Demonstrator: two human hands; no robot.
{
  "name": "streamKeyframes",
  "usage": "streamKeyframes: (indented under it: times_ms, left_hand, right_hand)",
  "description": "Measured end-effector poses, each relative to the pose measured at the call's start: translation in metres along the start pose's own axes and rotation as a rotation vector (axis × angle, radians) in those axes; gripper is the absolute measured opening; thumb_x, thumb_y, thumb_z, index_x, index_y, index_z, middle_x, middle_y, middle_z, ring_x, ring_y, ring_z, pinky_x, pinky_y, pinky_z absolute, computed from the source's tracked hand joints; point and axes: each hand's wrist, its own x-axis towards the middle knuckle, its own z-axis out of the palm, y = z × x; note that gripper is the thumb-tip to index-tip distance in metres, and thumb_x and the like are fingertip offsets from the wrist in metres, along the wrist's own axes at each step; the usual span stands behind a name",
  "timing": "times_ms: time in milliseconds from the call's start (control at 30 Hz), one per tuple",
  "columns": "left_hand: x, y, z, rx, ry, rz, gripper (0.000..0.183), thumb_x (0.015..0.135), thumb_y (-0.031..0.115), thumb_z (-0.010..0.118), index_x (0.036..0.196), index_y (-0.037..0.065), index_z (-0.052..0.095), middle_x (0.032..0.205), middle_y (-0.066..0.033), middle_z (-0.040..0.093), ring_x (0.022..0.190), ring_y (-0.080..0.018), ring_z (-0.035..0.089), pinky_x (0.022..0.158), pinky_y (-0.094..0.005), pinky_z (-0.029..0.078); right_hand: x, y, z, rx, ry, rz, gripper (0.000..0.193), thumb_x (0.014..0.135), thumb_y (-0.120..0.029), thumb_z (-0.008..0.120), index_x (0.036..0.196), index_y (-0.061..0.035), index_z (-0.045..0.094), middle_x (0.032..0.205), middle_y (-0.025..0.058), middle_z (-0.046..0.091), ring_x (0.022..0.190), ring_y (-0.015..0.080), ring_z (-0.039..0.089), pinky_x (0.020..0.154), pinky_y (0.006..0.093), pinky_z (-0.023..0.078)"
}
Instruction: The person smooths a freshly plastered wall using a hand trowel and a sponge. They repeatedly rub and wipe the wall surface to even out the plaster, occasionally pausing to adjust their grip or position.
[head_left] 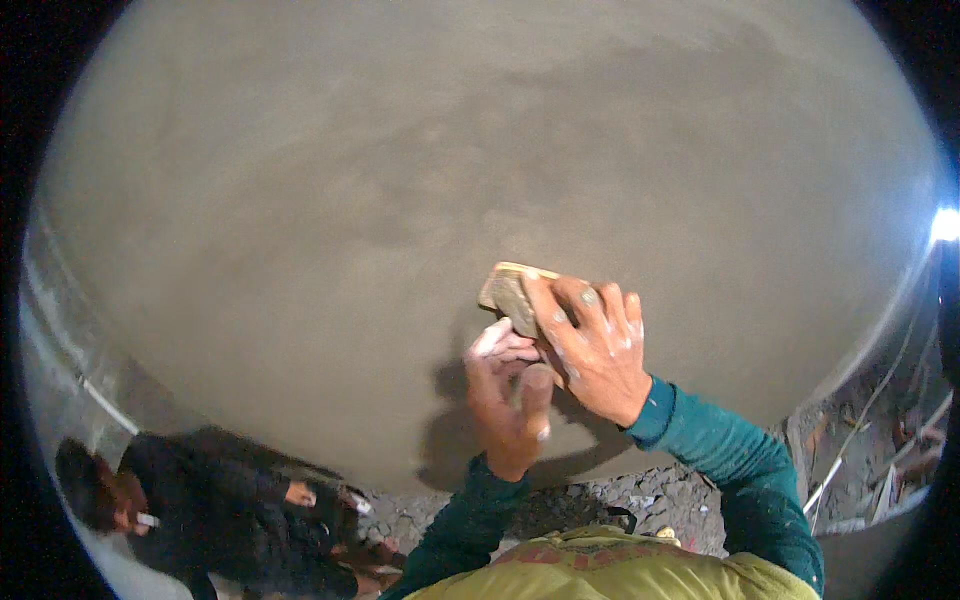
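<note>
Grey-smeared block [512, 297] sits against the broad grey surface [300, 230], the right hand [598, 352] clamping its fingers over the back, apparently to keep it pressed there, while the left hand [498, 402] cups just below, thumb apart from fingers, perhaps as steadying support.

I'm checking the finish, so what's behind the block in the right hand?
Around the block, the grey surface shows, patchy in tone. The patch directly behind the block and the right hand is covered, so its finish cannot be seen.
</note>
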Motion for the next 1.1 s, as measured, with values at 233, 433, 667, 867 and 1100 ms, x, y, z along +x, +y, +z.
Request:
streamKeyframes:
  times_ms: [233,433,667,867,1100]
  left_hand:
    - [-0.002,0.022,0.066,0.019,0.157,-0.130,0.060,0.108,0.022,0.060,0.149,-0.008,0.027,0.132,-0.0191,0.054,0.114,-0.0187,0.058,0.099,-0.0369,0.052]
    - [0.018,0.027,0.076,0.839,0.500,0.121,0.050,0.105,0.027,0.061,0.139,-0.006,0.047,0.126,-0.0247,0.053,0.115,-0.0384,0.057,0.106,-0.0494,0.044]
    - [0.159,0.106,0.042,1.029,0.616,0.595,0.045,0.102,0.033,0.064,0.125,-0.004,0.055,0.112,-0.0252,0.055,0.108,-0.0448,0.057,0.097,-0.0535,0.045]
    - [0.194,0.145,0.029,1.209,0.557,0.639,0.043,0.100,0.036,0.068,0.115,-0.003,0.055,0.108,-0.0266,0.057,0.103,-0.0469,0.059,0.087,-0.0563,0.046]
    - [0.206,0.140,0.029,1.068,0.567,0.630,0.047,0.098,0.032,0.070,0.127,-0.003,0.057,0.113,-0.0268,0.058,0.108,-0.0463,0.060,0.094,-0.0558,0.048]
  right_hand:
    - [-0.044,0.038,-0.031,0.569,-0.134,0.079,0.072,0.079,-0.013,0.074,0.148,-0.0023,0.055,0.145,0.0168,0.058,0.118,0.0380,0.057,0.091,0.0505,0.048]
    - [-0.109,0.066,-0.085,0.740,-0.283,0.169,0.050,0.087,-0.008,0.069,0.137,-0.0032,0.066,0.130,0.0183,0.066,0.111,0.0405,0.063,0.094,0.0496,0.053]
    - [-0.299,0.127,-0.112,0.757,-0.639,0.527,0.027,0.089,-0.007,0.065,0.114,-0.0025,0.076,0.104,0.0193,0.073,0.089,0.0419,0.071,0.084,0.0480,0.057]
    - [-0.422,0.155,-0.105,0.568,-0.723,0.768,0.028,0.086,-0.005,0.060,0.107,-0.0027,0.078,0.100,0.0200,0.077,0.090,0.0414,0.072,0.085,0.0477,0.057]
    - [-0.474,0.180,-0.081,0.517,-0.642,0.847,0.019,0.093,-0.011,0.067,0.104,0.0002,0.078,0.092,0.0213,0.076,0.087,0.0394,0.073,0.082,0.0449,0.057]
